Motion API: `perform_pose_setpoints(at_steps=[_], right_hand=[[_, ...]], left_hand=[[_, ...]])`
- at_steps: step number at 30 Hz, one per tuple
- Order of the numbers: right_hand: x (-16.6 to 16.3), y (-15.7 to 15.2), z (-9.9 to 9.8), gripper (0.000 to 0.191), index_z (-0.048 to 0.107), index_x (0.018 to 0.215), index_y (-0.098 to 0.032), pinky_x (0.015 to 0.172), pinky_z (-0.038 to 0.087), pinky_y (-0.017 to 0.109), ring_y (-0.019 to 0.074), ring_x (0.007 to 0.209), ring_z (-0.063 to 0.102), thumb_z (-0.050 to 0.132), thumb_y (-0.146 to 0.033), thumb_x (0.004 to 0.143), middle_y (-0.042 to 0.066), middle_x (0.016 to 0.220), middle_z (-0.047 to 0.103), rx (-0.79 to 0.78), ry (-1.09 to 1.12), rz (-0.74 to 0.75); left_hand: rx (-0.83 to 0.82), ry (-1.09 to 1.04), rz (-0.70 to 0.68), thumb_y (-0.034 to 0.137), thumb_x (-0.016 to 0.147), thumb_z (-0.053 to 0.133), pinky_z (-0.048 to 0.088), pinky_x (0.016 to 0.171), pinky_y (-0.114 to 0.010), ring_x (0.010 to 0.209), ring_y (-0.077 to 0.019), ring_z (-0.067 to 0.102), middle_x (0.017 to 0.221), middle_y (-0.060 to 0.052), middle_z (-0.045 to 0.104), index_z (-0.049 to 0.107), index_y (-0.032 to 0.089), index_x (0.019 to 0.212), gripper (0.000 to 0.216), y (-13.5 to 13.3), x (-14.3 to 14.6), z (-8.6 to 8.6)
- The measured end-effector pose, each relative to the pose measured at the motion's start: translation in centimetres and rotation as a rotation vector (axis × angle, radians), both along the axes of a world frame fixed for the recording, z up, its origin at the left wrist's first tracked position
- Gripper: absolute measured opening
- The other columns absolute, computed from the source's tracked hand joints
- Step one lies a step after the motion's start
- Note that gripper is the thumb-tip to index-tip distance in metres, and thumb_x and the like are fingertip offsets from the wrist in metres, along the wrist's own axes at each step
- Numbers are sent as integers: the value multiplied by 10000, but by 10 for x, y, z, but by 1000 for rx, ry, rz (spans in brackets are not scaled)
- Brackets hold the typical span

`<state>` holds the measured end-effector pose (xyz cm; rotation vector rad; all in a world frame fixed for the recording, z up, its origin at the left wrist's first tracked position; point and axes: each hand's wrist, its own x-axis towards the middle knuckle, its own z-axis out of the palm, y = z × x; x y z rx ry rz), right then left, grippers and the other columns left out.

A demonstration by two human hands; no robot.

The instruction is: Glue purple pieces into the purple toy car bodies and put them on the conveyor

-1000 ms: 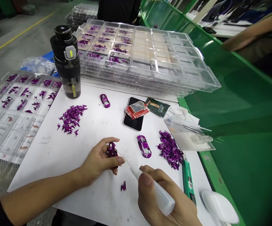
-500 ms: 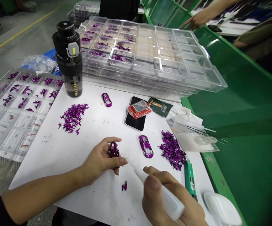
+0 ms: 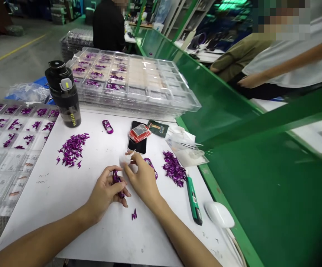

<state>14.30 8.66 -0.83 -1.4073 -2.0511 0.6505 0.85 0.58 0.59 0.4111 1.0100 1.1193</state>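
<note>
Left hand (image 3: 105,190): glossy purple shell (image 3: 116,177); right hand (image 3: 141,178): tube (image 3: 130,154).

Water bottle (image 3: 65,104): yellow lettering runs vertically down the lower body, too small to read. Green-handled knife (image 3: 193,200): pale label on the handle, illegible. Dark green packet (image 3: 157,128): printed markings, illegible. Nothing can be read.

The left hand (image 3: 107,190) closes round a purple car shell (image 3: 116,178), its fingers hiding most of it. The right hand (image 3: 142,177) covers nearly all of a white applicator (image 3: 129,155); only the tip shows. A second purple shell (image 3: 153,170) lies half hidden behind that hand. A red packet (image 3: 139,132) covers part of a phone (image 3: 138,147). The parts tray (image 3: 7,148) is cut off at the left edge, its contents too small to make out.
</note>
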Motion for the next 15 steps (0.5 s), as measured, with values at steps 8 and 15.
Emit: perform_pose_setpoints(at_steps=[8, 15], right_hand=[[70, 41, 39, 349, 663, 1197, -158, 844, 490, 384, 284, 1056, 653, 391, -212, 985, 158, 1244, 653, -49, -584, -305], [80, 63, 32, 349, 652, 1179, -120, 713, 442, 317, 259, 967, 671, 367, -199, 993, 184, 1179, 622, -158, -805, -353]], left_hand=[[-13, 10, -84, 335, 805, 756, 579, 579, -333, 707, -189, 694, 886, 8, 567, 495, 222, 1190, 478, 2, -2, 6], [-5, 15, -104, 378, 759, 781, 574, 557, -337, 689, -194, 682, 863, 9, 555, 477, 211, 1199, 560, 1, 4, 4]])
